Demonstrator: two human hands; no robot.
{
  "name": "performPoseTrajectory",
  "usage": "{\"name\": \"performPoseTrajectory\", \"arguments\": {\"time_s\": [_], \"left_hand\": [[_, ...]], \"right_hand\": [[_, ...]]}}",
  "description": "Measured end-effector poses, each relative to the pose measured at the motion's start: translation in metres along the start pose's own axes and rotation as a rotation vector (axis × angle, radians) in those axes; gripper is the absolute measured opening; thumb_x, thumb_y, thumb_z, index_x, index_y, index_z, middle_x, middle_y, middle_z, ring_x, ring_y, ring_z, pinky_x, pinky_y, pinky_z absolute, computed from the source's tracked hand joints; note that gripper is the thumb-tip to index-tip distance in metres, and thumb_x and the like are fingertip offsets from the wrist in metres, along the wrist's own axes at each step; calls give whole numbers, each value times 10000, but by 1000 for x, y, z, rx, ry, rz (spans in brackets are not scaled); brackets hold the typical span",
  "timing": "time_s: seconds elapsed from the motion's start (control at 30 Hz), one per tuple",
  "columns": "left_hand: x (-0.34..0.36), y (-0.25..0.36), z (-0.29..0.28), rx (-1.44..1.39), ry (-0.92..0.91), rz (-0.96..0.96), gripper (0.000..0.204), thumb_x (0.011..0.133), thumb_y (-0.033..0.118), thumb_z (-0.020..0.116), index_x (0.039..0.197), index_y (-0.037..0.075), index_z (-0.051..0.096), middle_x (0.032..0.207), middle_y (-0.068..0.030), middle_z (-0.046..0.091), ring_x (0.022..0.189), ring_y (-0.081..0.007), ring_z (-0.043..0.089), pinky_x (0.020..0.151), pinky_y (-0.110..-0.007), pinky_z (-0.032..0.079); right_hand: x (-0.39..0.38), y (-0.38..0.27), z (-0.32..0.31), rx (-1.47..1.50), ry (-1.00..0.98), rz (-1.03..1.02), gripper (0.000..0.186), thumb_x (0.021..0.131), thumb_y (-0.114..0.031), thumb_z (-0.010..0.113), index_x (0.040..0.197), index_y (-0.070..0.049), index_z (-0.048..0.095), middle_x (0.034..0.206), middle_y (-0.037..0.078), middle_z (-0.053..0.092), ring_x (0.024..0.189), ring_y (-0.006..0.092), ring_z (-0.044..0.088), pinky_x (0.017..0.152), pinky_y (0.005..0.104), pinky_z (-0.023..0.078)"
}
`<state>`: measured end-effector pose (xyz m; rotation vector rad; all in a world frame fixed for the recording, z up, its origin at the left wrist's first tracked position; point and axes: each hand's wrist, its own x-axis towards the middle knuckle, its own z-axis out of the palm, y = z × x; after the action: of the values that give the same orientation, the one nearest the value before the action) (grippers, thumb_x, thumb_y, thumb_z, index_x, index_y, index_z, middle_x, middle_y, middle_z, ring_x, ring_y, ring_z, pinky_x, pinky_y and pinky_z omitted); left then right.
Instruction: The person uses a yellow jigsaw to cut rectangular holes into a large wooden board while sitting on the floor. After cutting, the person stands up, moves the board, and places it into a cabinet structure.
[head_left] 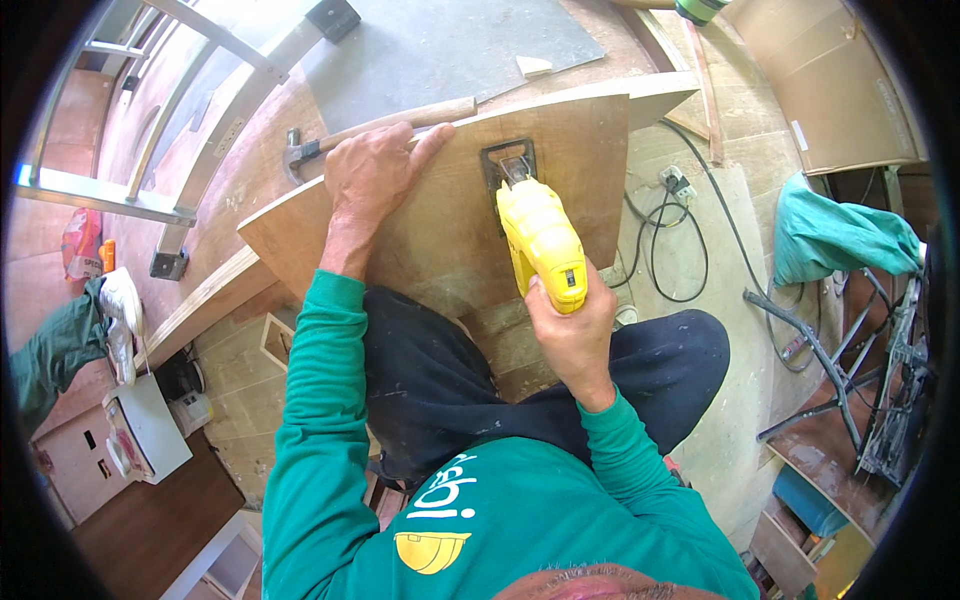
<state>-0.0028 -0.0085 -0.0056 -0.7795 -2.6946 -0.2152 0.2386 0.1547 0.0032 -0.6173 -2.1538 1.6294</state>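
My right hand (pixel 575 330) is wrapped around the rear of a yellow jigsaw (pixel 540 235). The jigsaw's dark metal base rests on a brown wooden board (pixel 440 225), which lies across in front of my knees. With its fingers curled over the board's far edge, my left hand (pixel 370 180) grips the board left of the tool. Just beyond that hand lies a hammer (pixel 390 125) with a wooden handle. The jigsaw's blade cannot be made out under its base.
An aluminium ladder (pixel 225 130) stands at the upper left. On the right are a black cable (pixel 700 250), a cardboard box (pixel 820 80) and a dark metal stand (pixel 835 370) with green cloth (pixel 840 235). Another person's shoe (pixel 122 320) shows at far left.
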Motion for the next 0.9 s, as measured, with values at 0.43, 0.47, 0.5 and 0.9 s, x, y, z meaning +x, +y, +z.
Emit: {"name": "performPoseTrajectory", "arguments": {"time_s": [0.43, 0.47, 0.5, 0.9], "left_hand": [[0, -1, 3, -1, 15, 10, 735, 980, 761, 594, 632, 118, 664, 547, -95, 603, 488, -269, 610, 478, -425, 470], [0, -2, 3, -5, 18, 11, 736, 979, 763, 594, 630, 118, 662, 544, -92, 599, 485, -265, 606, 476, -422, 469], [-1, -2, 3, -8, 21, 12, 738, 979, 765, 594, 628, 119, 659, 541, -90, 595, 483, -262, 602, 474, -419, 467], [-2, -3, 7, -14, 29, 11, 733, 982, 758, 597, 624, 121, 656, 529, -84, 580, 471, -259, 591, 474, -413, 469]], "right_hand": [[2, -2, 0, -15, 1, -10, 181, 852, -27, 796, 921, 7, 633, 750, 171, 688, 648, 287, 689, 617, 397, 527], [2, -1, 0, -13, 2, -11, 182, 852, -27, 797, 922, 8, 632, 749, 170, 688, 648, 289, 689, 616, 397, 527], [2, -1, 0, -15, 2, -11, 182, 851, -26, 797, 923, 8, 632, 748, 170, 688, 647, 290, 689, 616, 398, 527], [3, -1, 0, -27, -3, -23, 181, 852, -24, 795, 930, 7, 634, 752, 177, 693, 650, 298, 697, 620, 405, 535]]}}
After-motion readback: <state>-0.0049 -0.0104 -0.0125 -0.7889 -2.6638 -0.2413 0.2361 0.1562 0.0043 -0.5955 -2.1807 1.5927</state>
